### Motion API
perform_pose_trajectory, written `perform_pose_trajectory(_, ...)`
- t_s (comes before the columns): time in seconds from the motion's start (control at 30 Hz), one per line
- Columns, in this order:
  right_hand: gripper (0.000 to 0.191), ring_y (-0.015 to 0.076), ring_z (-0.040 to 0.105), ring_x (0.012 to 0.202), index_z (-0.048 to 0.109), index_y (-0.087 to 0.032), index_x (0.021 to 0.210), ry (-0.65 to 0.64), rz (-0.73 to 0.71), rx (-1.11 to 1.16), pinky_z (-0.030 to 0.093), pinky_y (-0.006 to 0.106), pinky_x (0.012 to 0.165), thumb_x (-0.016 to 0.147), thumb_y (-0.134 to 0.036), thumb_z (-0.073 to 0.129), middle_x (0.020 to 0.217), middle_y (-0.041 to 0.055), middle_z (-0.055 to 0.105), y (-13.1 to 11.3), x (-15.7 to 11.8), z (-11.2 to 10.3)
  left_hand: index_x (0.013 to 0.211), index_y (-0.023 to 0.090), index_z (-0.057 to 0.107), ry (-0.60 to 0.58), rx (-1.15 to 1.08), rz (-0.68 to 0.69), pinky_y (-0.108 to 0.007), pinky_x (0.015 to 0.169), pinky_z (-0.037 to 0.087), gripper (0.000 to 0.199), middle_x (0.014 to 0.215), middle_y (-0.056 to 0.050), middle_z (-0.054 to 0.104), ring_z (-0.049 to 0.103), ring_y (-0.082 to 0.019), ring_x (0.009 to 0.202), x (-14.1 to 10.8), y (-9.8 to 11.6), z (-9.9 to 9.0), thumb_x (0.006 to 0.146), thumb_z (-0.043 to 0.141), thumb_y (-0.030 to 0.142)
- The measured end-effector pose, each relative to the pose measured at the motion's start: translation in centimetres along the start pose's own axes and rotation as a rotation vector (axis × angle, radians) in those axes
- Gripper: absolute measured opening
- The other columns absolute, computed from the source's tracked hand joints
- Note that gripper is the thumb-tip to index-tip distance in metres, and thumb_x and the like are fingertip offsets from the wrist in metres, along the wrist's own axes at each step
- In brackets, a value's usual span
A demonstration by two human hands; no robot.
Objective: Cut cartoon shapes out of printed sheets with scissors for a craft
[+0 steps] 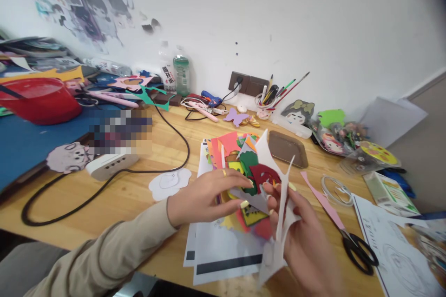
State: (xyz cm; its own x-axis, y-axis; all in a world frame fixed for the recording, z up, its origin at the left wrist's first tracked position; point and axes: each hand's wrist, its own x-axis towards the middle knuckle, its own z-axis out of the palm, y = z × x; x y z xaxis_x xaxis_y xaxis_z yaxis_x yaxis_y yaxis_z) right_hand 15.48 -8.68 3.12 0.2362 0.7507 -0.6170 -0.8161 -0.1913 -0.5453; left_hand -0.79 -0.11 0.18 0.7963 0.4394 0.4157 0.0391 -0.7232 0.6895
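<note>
My right hand [306, 246] is closed around a thin white cut paper scrap [273, 260], which stands up with pointed, curved edges. To its left, my left hand [205, 197] has thumb and fingers apart, its fingertips over a pile of coloured paper cutouts. Within that pile are a dark red piece [263, 176], a green piece [248, 160] and an orange sheet [228, 142]. White printed sheets [216, 241] with black bars lie beneath. Whether my left fingertips touch the pile is unclear. Black-handled scissors [358, 250] rest to the right, against a pink strip [322, 199].
A black cable [181, 136] loops from a white power strip [111, 164] across the left side. Near the wall stand bottles [181, 71] and a pen holder [266, 99]. A brown tray [287, 148] sits behind the pile; drawn sheets [390, 246] lie at right.
</note>
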Motion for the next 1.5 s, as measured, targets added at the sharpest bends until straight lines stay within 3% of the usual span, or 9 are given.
perform_pose_trajectory(0.1, 0.014, 0.0058, 0.061, 0.047, 0.067, -0.018, 0.065, -0.193, 0.056, 0.031, 0.05, 0.008, 0.043, 0.071, -0.027, 0.058, 0.066, 0.0006, 0.069, -0.4, 0.6, 0.0, 0.114, 0.017, 0.051, -0.027, -0.019, -0.004, -0.031, 0.087, 0.041, 0.03, 0.111, -0.01, 0.057, 0.052, -0.019, 0.101, 0.1, 0.0, 0.0, 0.085, 0.045, 0.025)
perform_pose_trajectory(0.23, 0.015, 0.0059, 0.065, 0.063, 0.066, -0.022, 0.07, -0.409, -0.111, -0.039, 0.052, 0.011, 0.06, 0.077, -0.029, 0.055, 0.074, -0.0016, 0.068, -0.5, 1.7, 0.2, 0.108, 0.018, 0.056, -0.049, -0.182, -0.069, -0.029, 0.081, 0.044, 0.026, 0.103, -0.008, 0.061, 0.057, -0.018, 0.091, 0.3, 0.3, -0.1, 0.086, 0.044, 0.026)
perform_pose_trajectory(0.43, 0.024, 0.0152, 0.06, 0.096, 0.063, -0.019, 0.092, -0.335, -0.472, -0.098, 0.052, 0.026, 0.079, 0.087, -0.03, 0.042, 0.094, 0.0044, 0.067, 0.6, 3.1, 1.8, 0.098, 0.017, 0.059, -0.187, -0.53, -0.329, -0.023, 0.06, 0.049, 0.027, 0.072, -0.003, 0.065, 0.063, -0.015, 0.064, 0.0, 0.1, 0.7, 0.073, 0.063, 0.024)
perform_pose_trajectory(0.67, 0.032, 0.0196, 0.056, 0.103, 0.053, -0.017, 0.112, -0.224, -0.671, -0.153, 0.045, 0.035, 0.09, 0.085, -0.031, 0.044, 0.112, 0.008, 0.059, 0.2, 3.2, 1.0, 0.073, 0.016, 0.058, -0.002, -0.538, -0.38, -0.02, 0.054, 0.045, 0.01, 0.066, 0.0, 0.059, 0.058, -0.012, 0.06, 0.2, -0.4, -0.3, 0.074, 0.06, 0.026)
perform_pose_trajectory(0.9, 0.018, 0.0189, 0.06, 0.093, 0.063, -0.018, 0.089, -0.173, -0.722, -0.154, 0.048, 0.036, 0.085, 0.081, -0.029, 0.053, 0.102, 0.0059, 0.063, 0.0, 3.0, 0.4, 0.084, 0.018, 0.054, 0.16, -0.627, -0.424, -0.019, 0.04, 0.044, 0.013, 0.055, 0.003, 0.06, 0.06, -0.013, 0.047, 0.3, -0.6, -0.7, 0.08, 0.053, 0.031)
perform_pose_trajectory(1.03, 0.006, 0.0167, 0.062, 0.084, 0.064, -0.021, 0.08, -0.141, -0.839, -0.197, 0.048, 0.038, 0.083, 0.075, -0.023, 0.06, 0.088, 0.0008, 0.066, -0.2, 3.4, -0.1, 0.076, 0.016, 0.06, 0.278, -0.638, -0.398, -0.022, 0.06, 0.051, 0.012, 0.072, -0.002, 0.066, 0.064, -0.014, 0.069, 0.2, -0.9, -1.5, 0.077, 0.058, 0.028)
perform_pose_trajectory(1.2, 0.013, 0.0167, 0.061, 0.086, 0.067, -0.023, 0.086, -0.086, -0.832, -0.386, 0.046, 0.033, 0.081, 0.075, -0.026, 0.061, 0.089, 0.0018, 0.067, -0.5, 4.0, -1.1, 0.074, 0.017, 0.062, 0.424, -0.574, -0.37, -0.022, 0.076, 0.047, 0.009, 0.091, -0.002, 0.064, 0.058, -0.015, 0.091, 0.0, -0.5, -3.3, 0.078, 0.058, 0.023)
perform_pose_trajectory(1.4, 0.017, 0.0182, 0.057, 0.097, 0.065, -0.022, 0.09, -0.173, -0.822, -0.565, 0.043, 0.031, 0.085, 0.076, -0.03, 0.061, 0.099, 0.0036, 0.064, -0.5, 5.0, -2.3, 0.095, 0.019, 0.06, 0.385, -0.321, -0.394, -0.026, 0.079, 0.044, 0.022, 0.103, -0.003, 0.062, 0.055, -0.017, 0.095, 0.2, -0.9, -3.8, 0.073, 0.062, 0.023)
perform_pose_trajectory(1.5, 0.017, 0.0179, 0.057, 0.097, 0.063, -0.024, 0.094, -0.222, -0.816, -0.609, 0.045, 0.031, 0.085, 0.079, -0.032, 0.058, 0.102, 0.0029, 0.063, -0.5, 5.3, -2.7, 0.093, 0.019, 0.063, 0.352, -0.272, -0.398, -0.028, 0.077, 0.043, 0.02, 0.101, -0.004, 0.063, 0.055, -0.018, 0.094, 0.3, -1.5, -3.6, 0.073, 0.063, 0.024)
